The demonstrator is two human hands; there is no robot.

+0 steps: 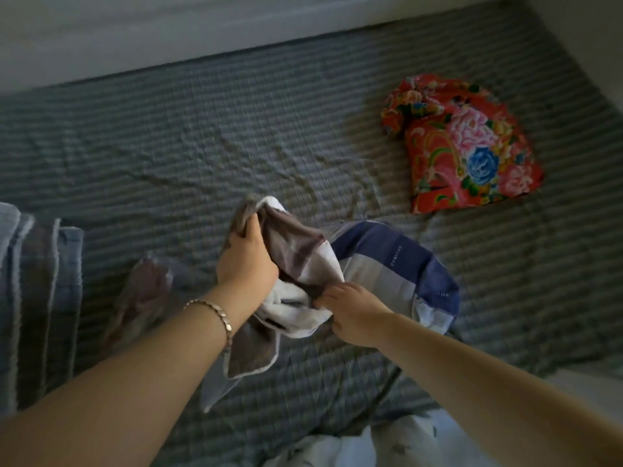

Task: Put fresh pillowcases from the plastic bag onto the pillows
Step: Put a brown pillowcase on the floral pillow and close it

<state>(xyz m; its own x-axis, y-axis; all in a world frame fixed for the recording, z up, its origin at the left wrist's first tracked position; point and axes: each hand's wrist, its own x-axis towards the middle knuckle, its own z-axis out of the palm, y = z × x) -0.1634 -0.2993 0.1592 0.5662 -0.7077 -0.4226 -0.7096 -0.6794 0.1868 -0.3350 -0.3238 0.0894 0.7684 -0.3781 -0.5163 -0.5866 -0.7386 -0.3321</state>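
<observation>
A brown-and-white pillowcase [300, 261] is bunched up and held above the bed [236, 129]. The left hand [247, 261] grips its upper end and the right hand [352, 313] pinches its lower fold. A loose brown corner with a pale edge hangs below. Just behind it, a pillow [401, 274] in broad blue and white stripes lies on the bed. To the left lies a clear plastic bag [143, 294], crumpled, with brownish fabric showing through it
</observation>
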